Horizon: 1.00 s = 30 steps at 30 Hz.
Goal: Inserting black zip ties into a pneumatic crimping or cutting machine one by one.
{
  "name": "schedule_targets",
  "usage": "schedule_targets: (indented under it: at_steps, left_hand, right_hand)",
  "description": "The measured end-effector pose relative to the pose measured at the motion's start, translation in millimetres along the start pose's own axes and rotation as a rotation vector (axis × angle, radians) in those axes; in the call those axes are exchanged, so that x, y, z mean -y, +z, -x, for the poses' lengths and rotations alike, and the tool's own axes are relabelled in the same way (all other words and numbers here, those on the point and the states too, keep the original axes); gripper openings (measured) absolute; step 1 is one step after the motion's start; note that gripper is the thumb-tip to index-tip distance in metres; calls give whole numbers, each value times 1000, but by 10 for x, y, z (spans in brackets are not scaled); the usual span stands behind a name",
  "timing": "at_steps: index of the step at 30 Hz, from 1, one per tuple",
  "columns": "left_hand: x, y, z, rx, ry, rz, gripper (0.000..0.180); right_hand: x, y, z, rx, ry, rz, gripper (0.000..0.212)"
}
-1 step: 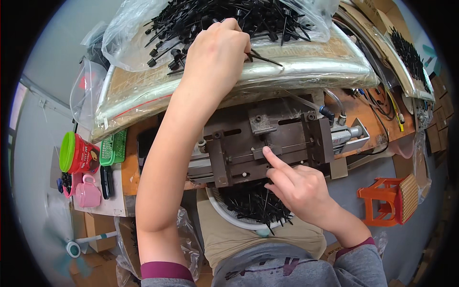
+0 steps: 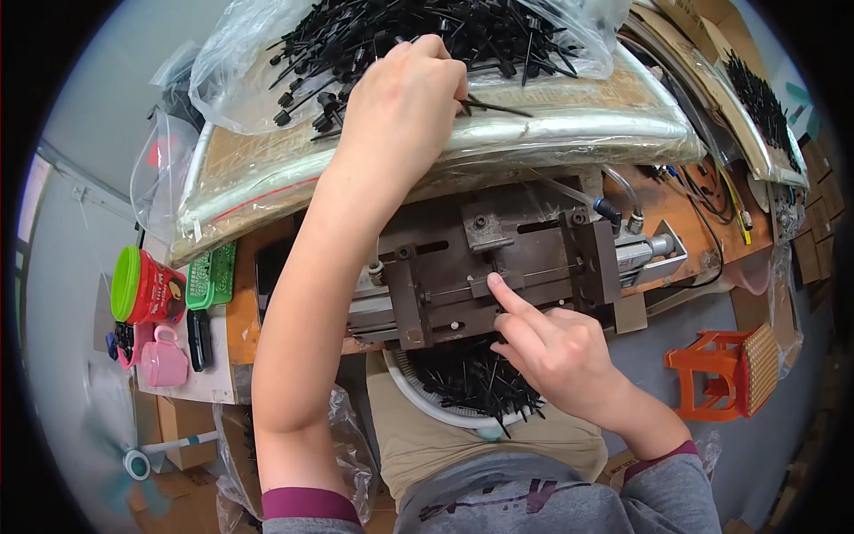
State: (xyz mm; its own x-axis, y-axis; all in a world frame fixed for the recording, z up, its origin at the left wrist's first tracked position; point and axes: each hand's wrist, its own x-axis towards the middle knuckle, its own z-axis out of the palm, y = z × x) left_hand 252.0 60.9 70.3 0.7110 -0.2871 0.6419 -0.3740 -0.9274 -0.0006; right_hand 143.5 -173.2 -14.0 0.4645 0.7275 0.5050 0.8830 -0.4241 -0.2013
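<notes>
My left hand reaches over the front of a raised tray. Its fingers are curled round black plastic pieces, whose thin stems stick out on the right; the fingertips are partly hidden. Just beyond lies a heap of similar black pieces, thin-stemmed with thicker heads. My right hand points its index finger at the middle of a dark metal fixture, the fingertip on a small block there. The other fingers are loosely bent, and nothing shows in them.
A white round basket of black pieces rests at my lap below the fixture. Pneumatic cylinders flank the fixture. At left are a red-and-green tub, a pink mug and a fan. An orange stool stands right.
The stems jutting from my left hand have tilted slightly upward. My right hand stays on the fixture.
</notes>
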Motion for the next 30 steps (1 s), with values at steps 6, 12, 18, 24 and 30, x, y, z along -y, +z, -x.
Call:
schedule_targets:
  at_steps: [6,12,18,24,30]
  left_hand:
    - [-87,-101,104,-103,-105,210,16]
    - [-436,-695,605,-234,-399,595,13]
    - [-1026,-744,1077,32,-386,669,30]
    - [-1360,-445,1532,122,-358,516,30]
    - [-1533,-166,1637,170,-279,265,25]
  right_hand:
    - [17,-186,-43,215,61,-7,36]
    - [-482,-388,-743,-164,7,-146,24]
    - [-1241,-304,-2001,-295,-520,597,25]
    - [-1204,-92,-2232,93,-527,618,17]
    - [-1064,-236,-2001,-45,-433,298,14]
